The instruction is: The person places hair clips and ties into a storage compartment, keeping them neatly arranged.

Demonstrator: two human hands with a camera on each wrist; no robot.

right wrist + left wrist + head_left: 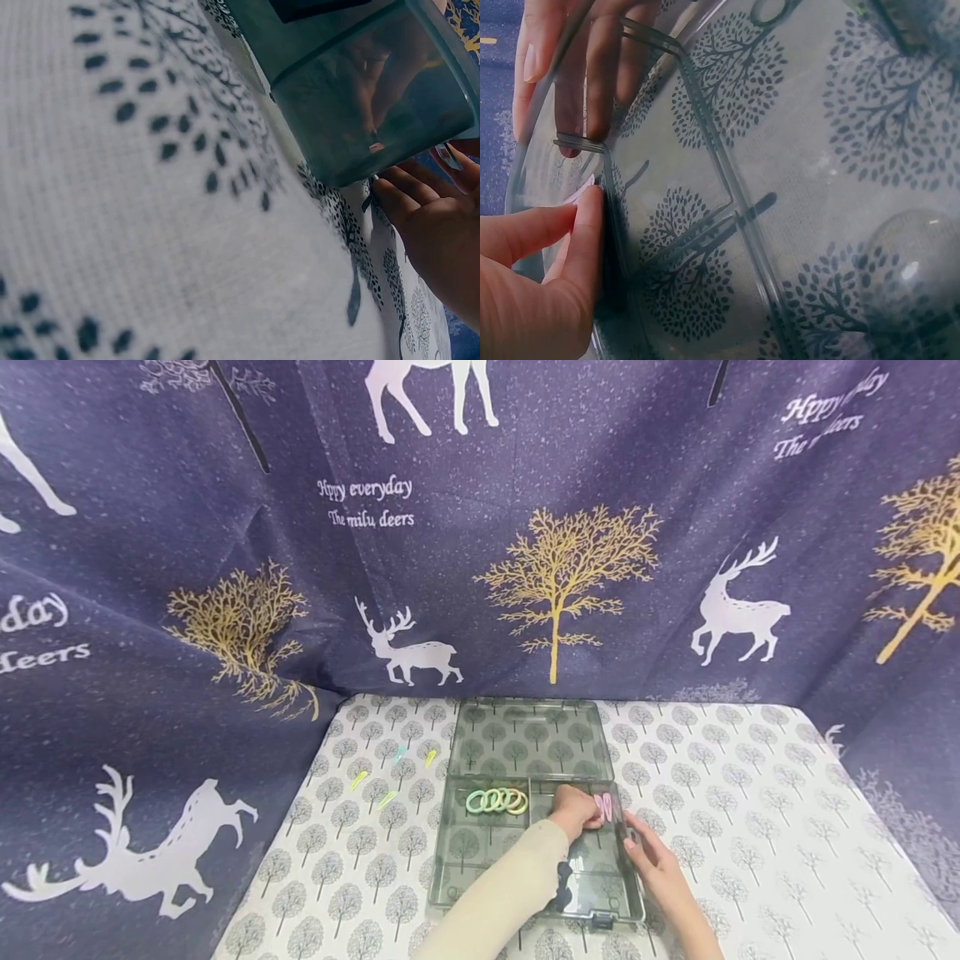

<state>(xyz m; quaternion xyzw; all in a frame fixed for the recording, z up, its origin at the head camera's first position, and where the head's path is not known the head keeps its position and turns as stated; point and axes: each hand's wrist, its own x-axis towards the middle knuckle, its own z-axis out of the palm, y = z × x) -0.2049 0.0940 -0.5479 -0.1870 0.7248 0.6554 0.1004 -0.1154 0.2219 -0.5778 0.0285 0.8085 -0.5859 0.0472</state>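
Note:
My left hand (576,812) reaches into the back right section of a clear grey-green divided box (487,881). In the left wrist view, its thumb and index finger pinch a slim pink hair clip (585,187) beside the box wall. Pink hair clips (604,807) lie together just right of this hand. My right hand (656,860) rests at the outer right wall, fingers extended along it. A small silvery piece (448,156) shows between that hand and the wall. Several pastel ring hair ties (495,801) overlap in a row in the back left section.
The box's clear lid (532,739) lies folded back behind it. On the table left of the box are yellow-green clips (387,799) and a turquoise clip (400,753). A latch (602,921) projects at the front edge. A dark blue printed curtain (450,568) hangs behind the table.

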